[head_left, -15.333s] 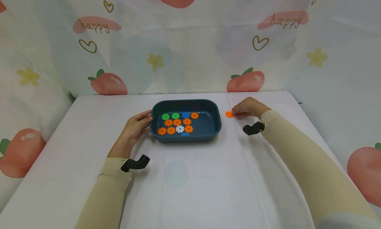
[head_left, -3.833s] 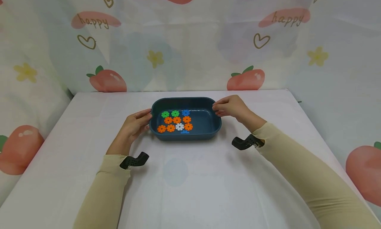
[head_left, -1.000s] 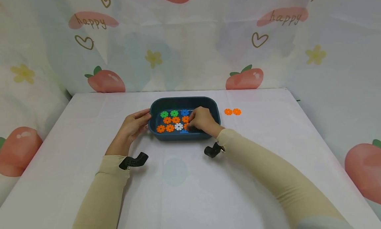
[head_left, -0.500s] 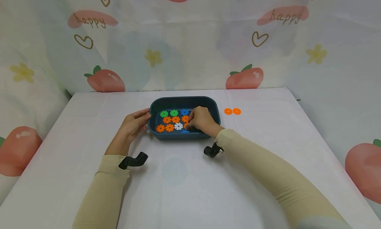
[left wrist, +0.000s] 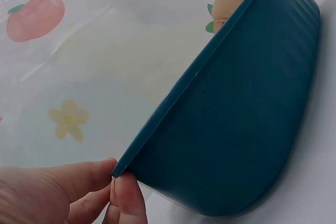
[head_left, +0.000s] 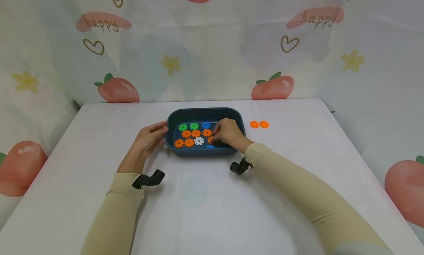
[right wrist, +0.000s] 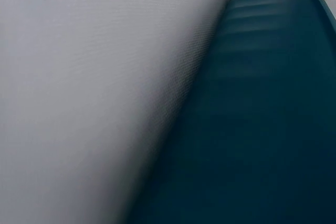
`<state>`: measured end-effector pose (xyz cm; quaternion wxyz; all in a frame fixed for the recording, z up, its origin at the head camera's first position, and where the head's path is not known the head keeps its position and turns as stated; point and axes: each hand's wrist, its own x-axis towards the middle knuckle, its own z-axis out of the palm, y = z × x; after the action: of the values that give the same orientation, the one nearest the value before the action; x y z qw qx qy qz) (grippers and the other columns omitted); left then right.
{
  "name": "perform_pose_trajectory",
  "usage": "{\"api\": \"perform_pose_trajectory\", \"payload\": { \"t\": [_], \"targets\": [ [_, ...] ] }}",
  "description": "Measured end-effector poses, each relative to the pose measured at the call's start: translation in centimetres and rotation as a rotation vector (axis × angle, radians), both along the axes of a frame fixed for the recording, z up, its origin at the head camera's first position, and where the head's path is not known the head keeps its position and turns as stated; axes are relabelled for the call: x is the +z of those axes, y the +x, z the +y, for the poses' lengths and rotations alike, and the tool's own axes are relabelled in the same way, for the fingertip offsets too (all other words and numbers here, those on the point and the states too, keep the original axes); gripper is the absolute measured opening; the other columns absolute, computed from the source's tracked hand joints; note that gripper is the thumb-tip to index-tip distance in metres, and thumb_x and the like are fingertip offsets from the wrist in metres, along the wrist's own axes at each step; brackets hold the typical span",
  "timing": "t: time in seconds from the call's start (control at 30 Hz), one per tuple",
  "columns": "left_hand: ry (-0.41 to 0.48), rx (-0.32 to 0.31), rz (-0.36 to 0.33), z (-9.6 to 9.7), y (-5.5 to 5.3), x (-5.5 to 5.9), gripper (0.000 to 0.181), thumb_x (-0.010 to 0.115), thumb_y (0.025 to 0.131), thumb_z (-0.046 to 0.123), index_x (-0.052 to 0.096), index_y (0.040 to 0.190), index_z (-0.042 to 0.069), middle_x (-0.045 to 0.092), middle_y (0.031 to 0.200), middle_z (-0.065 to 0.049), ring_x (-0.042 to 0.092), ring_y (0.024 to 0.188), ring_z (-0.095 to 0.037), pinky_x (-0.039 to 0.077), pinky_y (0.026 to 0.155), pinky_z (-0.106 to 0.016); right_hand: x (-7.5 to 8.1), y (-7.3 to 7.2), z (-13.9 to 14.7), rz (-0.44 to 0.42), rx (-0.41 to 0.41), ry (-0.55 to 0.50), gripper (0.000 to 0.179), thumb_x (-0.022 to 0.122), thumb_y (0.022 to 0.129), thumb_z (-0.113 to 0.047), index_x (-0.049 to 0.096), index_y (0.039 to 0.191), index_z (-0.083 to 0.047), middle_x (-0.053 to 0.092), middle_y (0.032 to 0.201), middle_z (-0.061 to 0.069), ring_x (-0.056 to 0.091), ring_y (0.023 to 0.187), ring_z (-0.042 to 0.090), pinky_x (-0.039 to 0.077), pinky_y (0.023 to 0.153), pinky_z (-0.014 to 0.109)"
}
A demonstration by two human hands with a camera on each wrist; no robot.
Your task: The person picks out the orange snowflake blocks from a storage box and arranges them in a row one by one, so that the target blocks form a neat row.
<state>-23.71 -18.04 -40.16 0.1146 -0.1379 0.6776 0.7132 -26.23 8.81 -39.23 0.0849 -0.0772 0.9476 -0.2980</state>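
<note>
My left hand [head_left: 149, 141] pinches the left rim of a dark blue-green tray [head_left: 195, 152]. In the left wrist view, thumb and fingers of that left hand [left wrist: 79, 198] close on the edge of the tray [left wrist: 226, 108]. My right hand [head_left: 228, 133] reaches inside, its curled fingertips on an orange snowflake disc [head_left: 209, 140] and hiding its right part. A blue disc [head_left: 210, 147] lies just in front of it, partly behind the near wall. The tray's outer wall [right wrist: 252, 108] fills the right wrist view, where the right fingers are out of sight.
More discs lie in the tray: green [head_left: 183, 127], blue [head_left: 205, 125], white [head_left: 199, 141] and several orange [head_left: 186, 133]. Two orange discs [head_left: 254, 124] lie side by side on the white cloth [head_left: 212, 218] right of the tray.
One orange disc has gone from the tray's back row to the cloth beside another. My right hand returned into the tray and shifted slightly right, with the front orange and blue discs.
</note>
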Motion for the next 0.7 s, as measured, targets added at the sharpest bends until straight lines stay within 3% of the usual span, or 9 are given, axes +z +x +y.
{"api": "perform_pose_trajectory", "payload": {
  "t": [0.37, 0.7],
  "targets": [
    [0.001, 0.010, -0.025, -0.05, 0.03, 0.01, 0.046, 0.060, 0.098, 0.016, 0.052, 0.143, 0.012, 0.059, 0.118, 0.000, 0.060, 0.084, -0.008, 0.051, 0.067, -0.017, 0.04, 0.04, -0.33, -0.019, 0.014, -0.010, 0.027, 0.090, 0.071, -0.017, 0.071, 0.083, -0.002, 0.071, 0.085, 0.009, 0.060, 0.071, 0.018, 0.052, 0.062, 0.026],
    [0.000, 0.005, -0.023, 0.02, -0.02, 0.05, 0.046, 0.060, 0.099, 0.016, 0.052, 0.144, 0.012, 0.059, 0.123, -0.003, 0.060, 0.086, -0.008, 0.051, 0.068, -0.017, 0.18, -0.02, -0.21, -0.041, -0.004, -0.002, 0.026, 0.089, 0.071, -0.017, 0.071, 0.084, -0.003, 0.071, 0.086, 0.009, 0.061, 0.070, 0.018, 0.052, 0.062, 0.026]
  ]
}}
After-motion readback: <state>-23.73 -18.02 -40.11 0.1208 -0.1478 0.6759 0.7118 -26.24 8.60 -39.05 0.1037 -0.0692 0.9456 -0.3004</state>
